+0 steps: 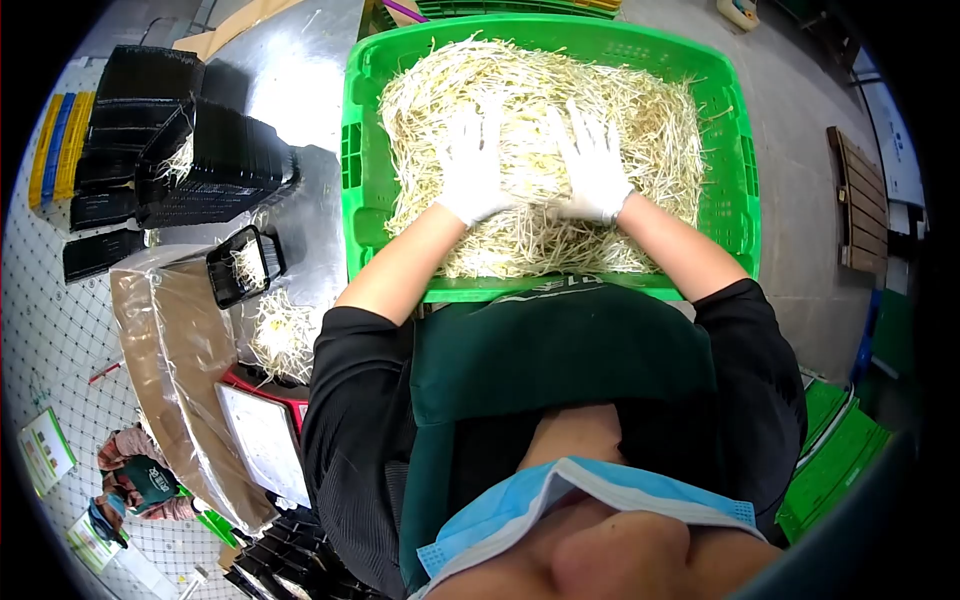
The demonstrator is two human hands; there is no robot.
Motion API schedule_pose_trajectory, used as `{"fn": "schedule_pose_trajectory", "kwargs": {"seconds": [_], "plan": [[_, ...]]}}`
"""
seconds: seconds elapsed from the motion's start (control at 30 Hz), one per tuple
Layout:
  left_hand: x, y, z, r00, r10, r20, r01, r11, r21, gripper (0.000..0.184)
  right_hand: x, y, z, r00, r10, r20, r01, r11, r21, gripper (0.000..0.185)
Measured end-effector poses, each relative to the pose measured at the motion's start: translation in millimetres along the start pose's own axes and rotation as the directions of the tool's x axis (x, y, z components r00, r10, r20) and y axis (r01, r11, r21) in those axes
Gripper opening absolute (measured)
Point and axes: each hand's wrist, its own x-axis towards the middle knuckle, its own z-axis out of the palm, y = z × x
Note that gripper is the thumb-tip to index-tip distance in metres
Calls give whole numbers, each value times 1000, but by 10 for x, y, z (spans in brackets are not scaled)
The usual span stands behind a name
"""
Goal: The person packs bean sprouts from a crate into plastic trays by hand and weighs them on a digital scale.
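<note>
Both hands wear white gloves and lie on a thick heap of bean sprouts (650, 125). The heap fills much of a green plastic crate (735, 110) in front of my body. My left hand (472, 165) rests left of the heap's middle, fingers stretched away from me and slightly apart. To its right, my right hand (590, 165) is flat with fingers spread, its lower edge partly sunk among the sprouts. Neither hand visibly grips anything.
Stacked black plastic trays (215, 160) stand on the metal table (300, 80) at left. Nearer are a small black tray (228, 285) with sprouts, a loose sprout pile (283, 335) and a cardboard box (160, 330). A co-worker (145, 475) is lower left; a wooden pallet (860, 205) stands right.
</note>
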Motion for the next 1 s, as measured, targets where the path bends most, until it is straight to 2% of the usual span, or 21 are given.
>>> {"fn": "schedule_pose_trajectory", "kwargs": {"seconds": [0.03,0.07,0.13,0.2,0.33,0.4,0.43,0.5,0.53,0.57,0.6,0.63,0.67,0.7,0.73,0.8,0.83,0.9,0.93,0.97,1.0], "plan": [[-8,-38,-1,997,74,-13,-72,991,113,113,49,22,-17,997,27,-68,-33,996,-85,117],[41,-92,109,998,65,-10,-65,998,1,112,113,80,20,997,32,-65,-37,996,-82,117],[84,-133,207,998,54,-13,-56,993,-108,111,448,346,181,996,-88,-5,87,968,236,107],[301,-23,-46,893,-196,406,350,869,-350,96,760,663,653,957,-230,-178,290,804,520,94],[226,-138,-65,973,-122,197,193,899,-394,79,409,405,-222,945,-248,-214,307,897,317,85],[147,-146,-162,991,-8,135,64,905,-420,64,291,330,-474,981,-195,14,190,967,169,82],[91,-145,-199,993,30,114,22,904,-427,60,231,145,-883,967,-147,208,121,984,132,76],[-47,-158,-241,963,-2,269,28,995,-94,51,240,344,-765,962,-196,192,191,981,44,69],[-125,-215,-310,964,-1,265,26,995,-92,51,249,516,-668,951,-246,185,258,965,-45,62],[-219,-308,-402,968,53,247,-35,996,-76,49,245,722,-555,954,-296,45,299,952,-59,68],[-278,-364,-469,968,107,228,-96,994,-59,47,237,851,-570,954,-297,44,300,952,-63,68],[-273,-357,-551,968,108,227,-97,993,-60,47,228,953,-603,972,-230,-49,236,952,193,70],[-246,-330,-664,904,112,412,-97,994,-56,46,209,931,-708,984,-138,-116,176,879,444,72],[-255,-305,-712,804,111,584,-98,994,-55,46,219,827,-774,998,68,9,-62,847,528,77],[-283,-218,-602,801,107,589,-89,994,-61,46,307,701,-699,996,64,58,-86,822,563,81],[-187,-50,-292,896,398,198,-396,917,-52,57,565,542,-399,992,23,124,-89,827,555,88],[-122,-80,-267,896,398,198,-398,916,-44,57,676,494,-362,968,-187,166,79,860,504,101],[-42,-124,-218,909,183,376,-178,983,-48,71,706,628,-350,963,-149,223,7,846,534,106],[-82,-235,-131,913,171,371,-166,985,-46,71,744,680,-359,954,-111,279,-65,830,554,112],[-156,-346,-128,946,141,292,-118,989,-94,76,798,610,-464,903,-189,385,-207,593,778,116],[-224,-369,-75,957,108,269,-84,992,-98,78,854,541,-572,835,-263,484,-402,309,862,120]]}}
